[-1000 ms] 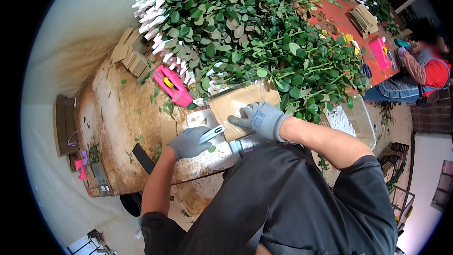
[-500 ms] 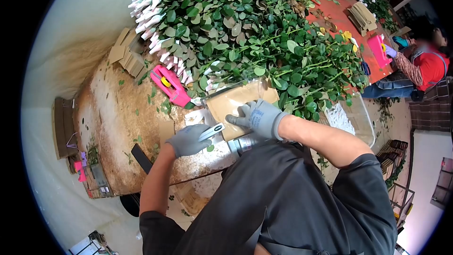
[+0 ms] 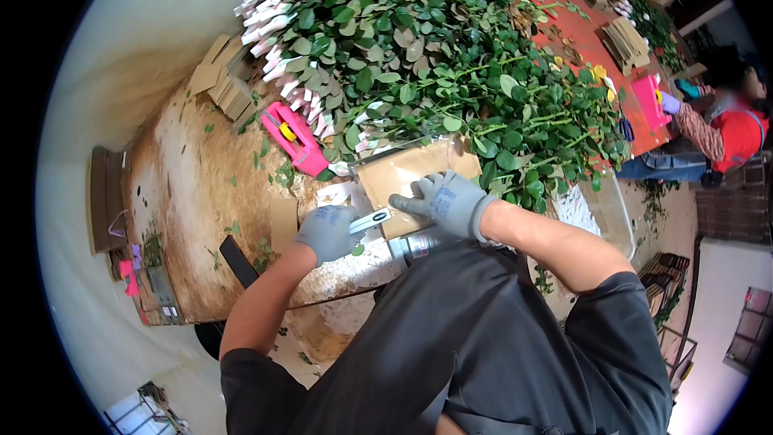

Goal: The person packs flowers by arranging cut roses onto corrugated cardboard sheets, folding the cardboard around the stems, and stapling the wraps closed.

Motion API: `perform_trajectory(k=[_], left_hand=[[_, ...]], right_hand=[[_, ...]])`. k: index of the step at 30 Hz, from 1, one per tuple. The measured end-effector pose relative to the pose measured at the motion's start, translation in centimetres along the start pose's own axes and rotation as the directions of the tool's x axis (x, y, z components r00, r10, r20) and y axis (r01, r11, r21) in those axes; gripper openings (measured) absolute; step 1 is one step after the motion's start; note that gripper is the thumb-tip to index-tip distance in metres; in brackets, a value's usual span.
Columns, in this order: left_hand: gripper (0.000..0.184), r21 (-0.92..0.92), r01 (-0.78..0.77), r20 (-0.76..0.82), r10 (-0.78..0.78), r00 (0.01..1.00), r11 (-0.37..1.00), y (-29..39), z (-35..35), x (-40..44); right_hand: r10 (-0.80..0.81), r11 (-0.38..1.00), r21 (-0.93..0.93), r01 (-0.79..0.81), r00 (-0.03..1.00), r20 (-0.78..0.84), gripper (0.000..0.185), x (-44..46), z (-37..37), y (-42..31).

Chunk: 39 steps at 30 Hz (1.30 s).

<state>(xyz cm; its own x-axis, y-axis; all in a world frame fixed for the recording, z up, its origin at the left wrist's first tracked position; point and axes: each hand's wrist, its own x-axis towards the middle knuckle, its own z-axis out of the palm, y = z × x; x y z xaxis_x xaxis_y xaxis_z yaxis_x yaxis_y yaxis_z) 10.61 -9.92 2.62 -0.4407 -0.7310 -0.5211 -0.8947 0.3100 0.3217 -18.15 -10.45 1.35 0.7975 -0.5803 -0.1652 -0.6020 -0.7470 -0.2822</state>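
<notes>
In my left hand (image 3: pixel 328 234), gloved in grey, is a narrow white tool (image 3: pixel 369 222) with a dark oval at its end. Its tip points at the left edge of a brown cardboard sheet (image 3: pixel 392 177), and the fingers wrap around its other end. My right hand (image 3: pixel 444 200), also gloved, presses on the cardboard from above, thumb towards the tool. Clear plastic shows along the cardboard's upper edge. What lies under the cardboard is hidden. Just up and left is a pink tape dispenser (image 3: pixel 296 138) with a yellow hub.
A large heap of leafy stems (image 3: pixel 435 56) with white-wrapped ends lies beyond my hands. Cardboard pieces (image 3: pixel 225 84) are stacked at left, and a dark flat object (image 3: pixel 238 261) lies near the table edge. At right, a person in red (image 3: pixel 737 141) holds a pink dispenser (image 3: pixel 649 102).
The view has shifted slightly. My left hand and the white tool have moved a little right along the cardboard's edge. My right hand stays on the cardboard.
</notes>
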Motion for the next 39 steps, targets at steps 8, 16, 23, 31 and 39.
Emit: perform_trajectory(k=[8, 16, 23, 31, 39], left_hand=[[0.042, -0.095, -0.121, 0.085, 0.129, 0.988, 0.988, -1.8, -1.8, -2.4], [0.037, 0.003, 0.056, -0.245, -0.054, 0.968, 0.998, -7.2, 3.3, -6.3], [0.022, 0.205, 0.116, -0.499, 0.001, 0.867, 0.972, -7.9, 6.6, -2.9], [0.026, 0.496, 0.108, -0.558, 0.222, 0.8, 0.861, -8.8, 4.0, 4.4], [0.023, 0.565, -0.005, -0.567, 0.393, 0.724, 0.825, -9.0, 4.1, 8.0]], right_hand=[[0.112, 0.982, 0.144, -0.124, 0.99, 0.084, 0.077, 0.0, -2.0, -0.2], [0.265, 0.918, 0.364, -0.155, 0.924, -0.276, 0.056, 0.3, 1.6, -0.3], [0.282, 0.954, 0.185, -0.236, 0.915, -0.288, 0.059, 0.9, 1.5, -1.5], [0.26, 0.965, 0.109, -0.239, 0.933, -0.25, 0.064, 1.3, 1.1, -1.7], [0.284, 0.957, 0.116, -0.265, 0.936, -0.207, 0.066, 1.6, 0.5, -2.0]])
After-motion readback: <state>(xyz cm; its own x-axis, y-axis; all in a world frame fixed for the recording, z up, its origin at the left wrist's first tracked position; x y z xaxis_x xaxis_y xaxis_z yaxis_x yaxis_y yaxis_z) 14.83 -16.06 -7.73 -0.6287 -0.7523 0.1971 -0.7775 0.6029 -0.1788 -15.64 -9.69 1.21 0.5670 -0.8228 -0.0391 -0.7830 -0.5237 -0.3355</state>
